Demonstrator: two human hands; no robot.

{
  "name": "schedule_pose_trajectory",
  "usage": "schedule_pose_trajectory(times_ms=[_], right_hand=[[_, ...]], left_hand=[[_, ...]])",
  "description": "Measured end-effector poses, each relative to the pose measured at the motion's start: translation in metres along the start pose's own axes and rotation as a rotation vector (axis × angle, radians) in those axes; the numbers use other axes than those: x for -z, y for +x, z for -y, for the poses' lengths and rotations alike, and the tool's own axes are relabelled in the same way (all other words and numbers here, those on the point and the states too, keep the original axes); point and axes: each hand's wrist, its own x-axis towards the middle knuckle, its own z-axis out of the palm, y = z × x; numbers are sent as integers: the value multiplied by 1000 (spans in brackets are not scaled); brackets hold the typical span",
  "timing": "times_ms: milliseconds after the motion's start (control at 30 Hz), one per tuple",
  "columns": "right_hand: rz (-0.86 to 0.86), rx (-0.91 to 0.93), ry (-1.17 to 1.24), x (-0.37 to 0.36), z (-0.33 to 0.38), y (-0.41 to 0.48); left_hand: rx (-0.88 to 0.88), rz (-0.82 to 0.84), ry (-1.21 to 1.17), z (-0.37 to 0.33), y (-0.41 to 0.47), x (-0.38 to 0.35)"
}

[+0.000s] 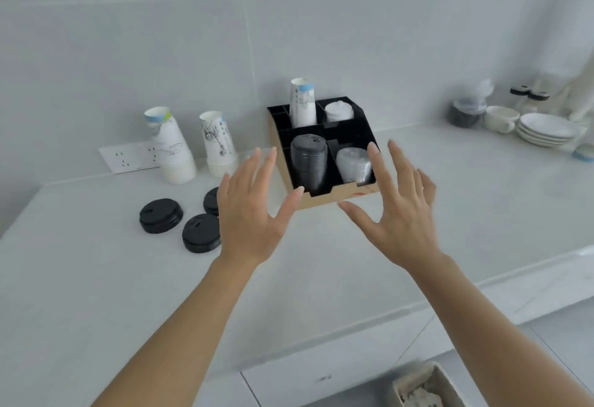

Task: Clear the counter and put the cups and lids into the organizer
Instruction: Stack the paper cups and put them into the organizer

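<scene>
Both hands hover empty, fingers spread: left hand [249,210] and right hand [397,217] in front of the organizer [348,196]. Loose black lids [160,215] and cup stacks [172,146] wait at left, so the sorting looks barely begun; a leftward reach for them seems next.

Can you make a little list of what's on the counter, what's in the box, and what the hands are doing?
organizer: black cells, on the counter
in it: cups, white lids, black lids, clear lids
still out, left: two cup stacks, three black lid piles
far right: plates, bowl
left hand: open, empty
right hand: open, empty
</scene>
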Motion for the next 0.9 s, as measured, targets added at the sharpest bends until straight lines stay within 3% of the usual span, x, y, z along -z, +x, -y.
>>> schedule_pose_trajectory(times_ms=[467, 900], right_hand=[[0, 82, 111, -114, 127, 89], [88, 182, 171, -196, 116, 157]], left_hand=[[88, -84, 123, 154, 54, 99], [176, -39, 187, 218, 97, 58]])
